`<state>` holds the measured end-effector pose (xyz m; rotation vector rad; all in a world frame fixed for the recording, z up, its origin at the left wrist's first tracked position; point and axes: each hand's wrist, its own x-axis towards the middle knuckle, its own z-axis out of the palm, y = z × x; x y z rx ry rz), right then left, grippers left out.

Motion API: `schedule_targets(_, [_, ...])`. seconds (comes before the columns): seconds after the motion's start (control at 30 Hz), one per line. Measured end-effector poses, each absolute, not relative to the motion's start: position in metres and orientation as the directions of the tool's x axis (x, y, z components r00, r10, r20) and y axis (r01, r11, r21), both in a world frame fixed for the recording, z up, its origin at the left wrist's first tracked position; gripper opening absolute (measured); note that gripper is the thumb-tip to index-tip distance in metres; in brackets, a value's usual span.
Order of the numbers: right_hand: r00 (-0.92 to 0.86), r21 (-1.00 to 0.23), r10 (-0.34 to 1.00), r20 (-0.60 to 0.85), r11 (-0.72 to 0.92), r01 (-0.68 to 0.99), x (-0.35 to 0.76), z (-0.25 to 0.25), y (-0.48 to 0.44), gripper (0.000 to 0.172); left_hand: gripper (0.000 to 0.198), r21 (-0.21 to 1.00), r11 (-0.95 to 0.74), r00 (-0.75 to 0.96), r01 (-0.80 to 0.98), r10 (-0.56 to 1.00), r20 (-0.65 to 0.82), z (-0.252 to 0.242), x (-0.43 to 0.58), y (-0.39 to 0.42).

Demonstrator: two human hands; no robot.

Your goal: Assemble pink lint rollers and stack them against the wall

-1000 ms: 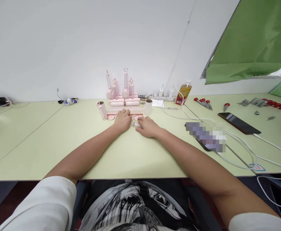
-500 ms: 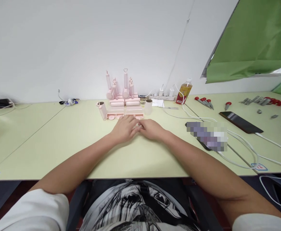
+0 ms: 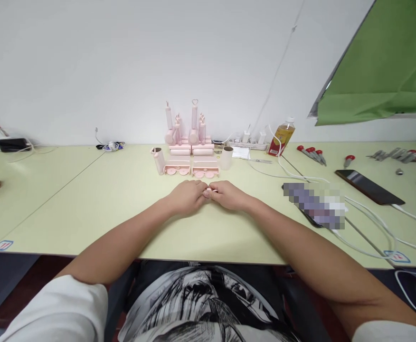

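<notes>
My left hand and my right hand rest together on the pale green table, fingertips meeting. Between them they pinch a small pale pink piece, mostly hidden by the fingers. Both hands are closed round it. Just beyond the hands lie two flat pink trays with round parts. Behind those stands a cluster of tall pink pieces on pink blocks. A pink cylinder stands left of the trays and a white cylinder to their right.
A bottle of yellow liquid and a power strip stand by the wall. White cables run past a blurred patch and a dark phone. Red-handled tools lie at right, a cable bundle at left.
Both hands drew back from the pink trays toward me and came together on the small piece. The camera view shifted slightly, moving the scene to the right.
</notes>
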<state>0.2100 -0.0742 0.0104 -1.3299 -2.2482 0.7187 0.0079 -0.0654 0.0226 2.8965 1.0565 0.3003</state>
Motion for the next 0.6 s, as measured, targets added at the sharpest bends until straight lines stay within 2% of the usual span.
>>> schedule_targets(0.1, [-0.439, -0.732, 0.896, 0.065, 0.341, 0.589, 0.2101, 0.0073, -0.0727, 0.044, 0.032, 0.131, -0.733, 0.711, 0.668, 0.68, 0.18, 0.0198, 0.011, -0.0684])
schedule_targets(0.17, [-0.429, -0.76, 0.9, 0.077, 0.331, 0.559, 0.2129, 0.0065, -0.0706, 0.047, 0.035, 0.145, -0.705, 0.681, 0.694, 0.708, 0.186, 0.0187, 0.01, -0.067])
schedule_targets(0.33, [-0.455, -0.761, 0.868, 0.2, 0.43, 0.485, 0.2139, 0.006, -0.0699, 0.046, 0.031, 0.212, -0.717, 0.681, 0.664, 0.698, 0.224, 0.0171, 0.0065, -0.0627])
schedule_targets(0.6, [-0.506, -0.696, 0.806, 0.307, 0.553, 0.458, 0.2155, 0.01, -0.0712, 0.045, 0.034, 0.421, -0.737, 0.718, 0.529, 0.653, 0.241, 0.02, 0.0086, -0.0602])
